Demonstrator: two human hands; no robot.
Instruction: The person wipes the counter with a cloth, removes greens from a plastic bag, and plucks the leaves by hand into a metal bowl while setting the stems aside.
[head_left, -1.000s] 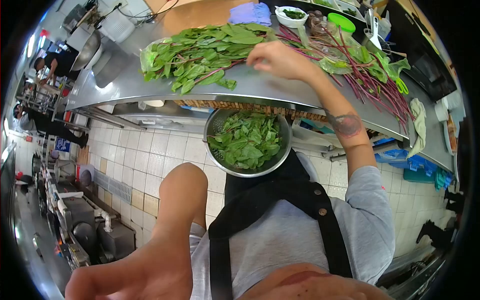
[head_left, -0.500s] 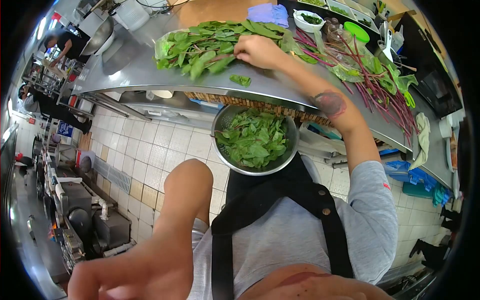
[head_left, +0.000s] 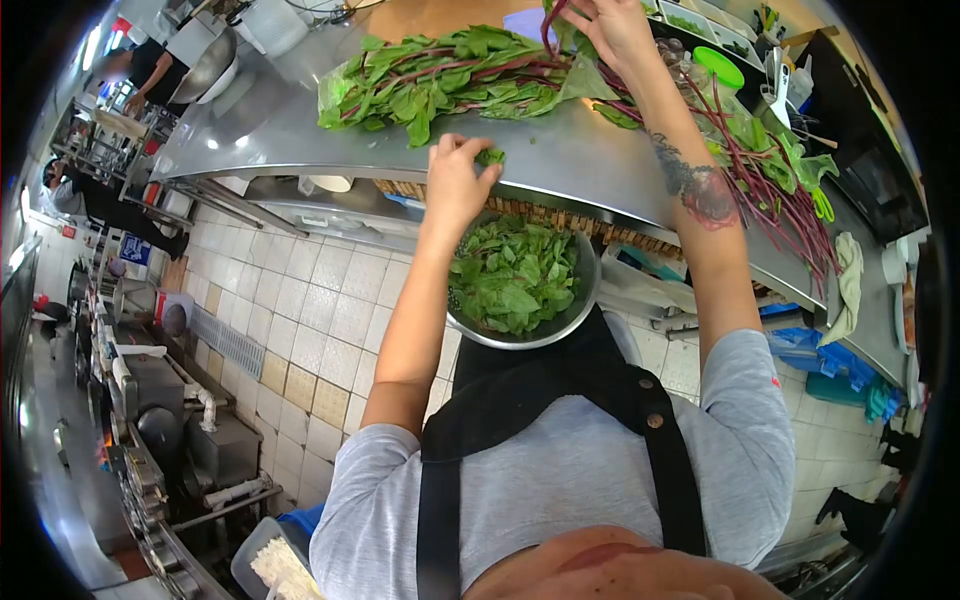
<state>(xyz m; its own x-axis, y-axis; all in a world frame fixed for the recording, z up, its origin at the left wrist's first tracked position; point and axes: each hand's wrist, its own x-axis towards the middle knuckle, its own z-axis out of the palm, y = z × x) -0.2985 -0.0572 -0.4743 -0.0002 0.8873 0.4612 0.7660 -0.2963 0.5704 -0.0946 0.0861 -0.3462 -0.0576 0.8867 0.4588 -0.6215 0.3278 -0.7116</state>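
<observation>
At the counter edge, my left hand (head_left: 458, 185) reaches over the bowl with curled fingers. A loose green leaf (head_left: 490, 157) shows between its thumb and fingertips. Farther up, my right hand (head_left: 612, 35) pinches a red-stemmed leafy green (head_left: 549, 28) at the top of the view; part of it is cut off there. Below and left of that hand, a pile of leafy greens (head_left: 430, 85) with reddish stems lies on the counter. A metal colander (head_left: 587, 300) of picked leaves (head_left: 515, 275) sits against my front, under the counter edge.
The steel counter (head_left: 270, 140) runs across in front of me. Long bare red stems (head_left: 760, 190) lie at right, near a green lid (head_left: 716, 66) and a cloth (head_left: 845, 290). Two people stand far left. Cooking equipment (head_left: 150, 420) lines the left side.
My left hand has come up from the lower left to the leaf at the counter edge. My right hand has moved up and right from the pile and now holds a red-stemmed green.
</observation>
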